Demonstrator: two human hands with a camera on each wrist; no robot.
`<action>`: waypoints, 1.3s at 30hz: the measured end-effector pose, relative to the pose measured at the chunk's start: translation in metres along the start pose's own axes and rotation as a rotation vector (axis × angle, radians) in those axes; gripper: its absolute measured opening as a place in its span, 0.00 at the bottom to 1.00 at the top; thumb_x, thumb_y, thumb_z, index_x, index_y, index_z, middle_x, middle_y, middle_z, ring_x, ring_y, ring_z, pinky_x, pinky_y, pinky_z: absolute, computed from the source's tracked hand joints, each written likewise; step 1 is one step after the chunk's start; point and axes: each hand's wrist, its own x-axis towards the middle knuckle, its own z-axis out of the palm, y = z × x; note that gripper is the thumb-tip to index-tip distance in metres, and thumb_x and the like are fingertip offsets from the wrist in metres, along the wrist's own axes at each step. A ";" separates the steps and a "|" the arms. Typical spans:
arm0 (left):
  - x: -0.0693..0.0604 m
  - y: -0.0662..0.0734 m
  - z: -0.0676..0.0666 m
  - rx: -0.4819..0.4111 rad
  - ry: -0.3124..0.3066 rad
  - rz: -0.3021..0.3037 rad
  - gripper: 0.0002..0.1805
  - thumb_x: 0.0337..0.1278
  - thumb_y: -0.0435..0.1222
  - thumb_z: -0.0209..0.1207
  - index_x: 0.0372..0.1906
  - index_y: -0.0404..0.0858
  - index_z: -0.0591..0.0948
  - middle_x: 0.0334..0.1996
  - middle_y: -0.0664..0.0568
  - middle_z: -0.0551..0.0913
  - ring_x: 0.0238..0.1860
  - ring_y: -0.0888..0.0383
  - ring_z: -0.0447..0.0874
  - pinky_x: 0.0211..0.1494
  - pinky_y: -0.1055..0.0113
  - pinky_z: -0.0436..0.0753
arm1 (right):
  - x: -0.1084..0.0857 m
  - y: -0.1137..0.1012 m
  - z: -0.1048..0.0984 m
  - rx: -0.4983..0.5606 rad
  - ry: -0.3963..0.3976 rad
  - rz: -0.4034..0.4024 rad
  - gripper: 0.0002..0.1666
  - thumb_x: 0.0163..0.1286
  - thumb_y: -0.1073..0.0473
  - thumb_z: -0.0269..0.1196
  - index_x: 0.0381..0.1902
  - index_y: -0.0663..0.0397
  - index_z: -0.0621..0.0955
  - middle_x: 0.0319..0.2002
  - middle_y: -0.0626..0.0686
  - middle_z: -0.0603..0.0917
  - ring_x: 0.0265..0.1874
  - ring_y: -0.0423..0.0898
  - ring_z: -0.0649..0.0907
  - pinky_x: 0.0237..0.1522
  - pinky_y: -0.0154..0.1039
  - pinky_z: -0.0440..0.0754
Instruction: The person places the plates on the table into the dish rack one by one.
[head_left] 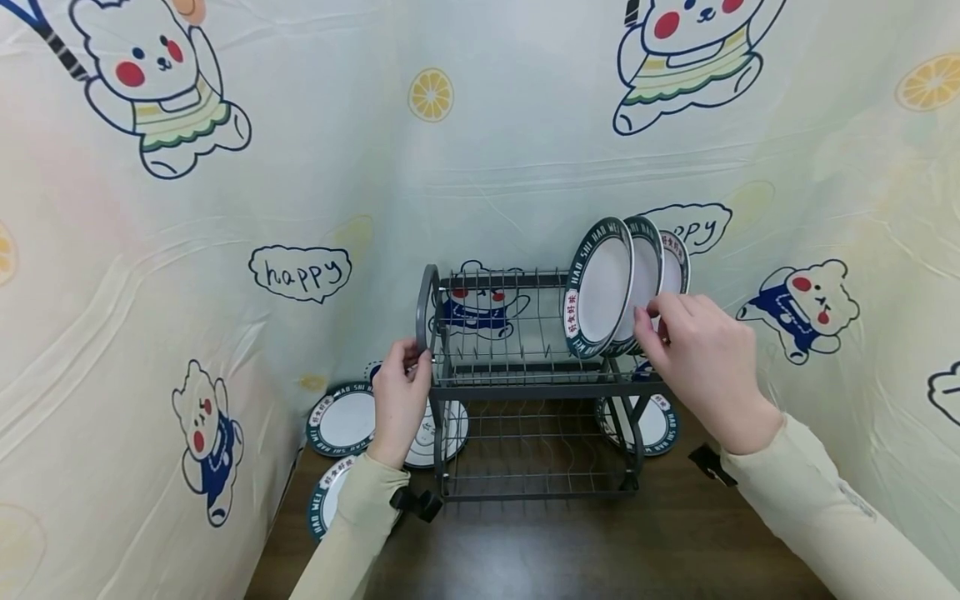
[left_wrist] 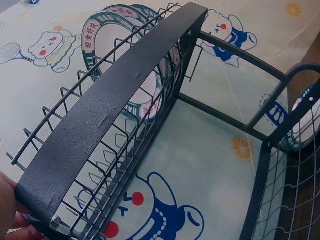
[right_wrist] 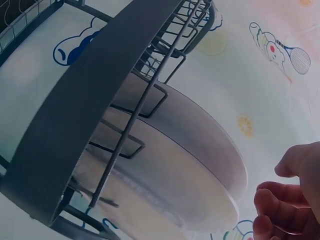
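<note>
A dark two-tier dish rack stands on the table. My left hand grips its left end frame, thumb and fingers on either side of the flat side bar. Several white plates with dark green lettered rims, such as the front plate, stand on edge at the right of the upper tier. Beside them is my right hand, its fingers loosely bent and holding nothing. In the right wrist view a gap shows between those fingers and the plate backs.
More plates lie on the brown table: a plate and another at left, an upside-down plate behind the rack's left side, and one plate behind its right side. Patterned cloth hangs around the back and sides.
</note>
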 end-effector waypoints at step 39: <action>0.000 0.000 0.000 0.009 0.000 -0.014 0.10 0.75 0.32 0.58 0.54 0.32 0.79 0.46 0.42 0.85 0.48 0.50 0.86 0.55 0.54 0.88 | -0.084 0.036 0.005 0.030 0.045 0.126 0.17 0.70 0.56 0.59 0.22 0.57 0.80 0.14 0.51 0.76 0.12 0.47 0.72 0.11 0.34 0.63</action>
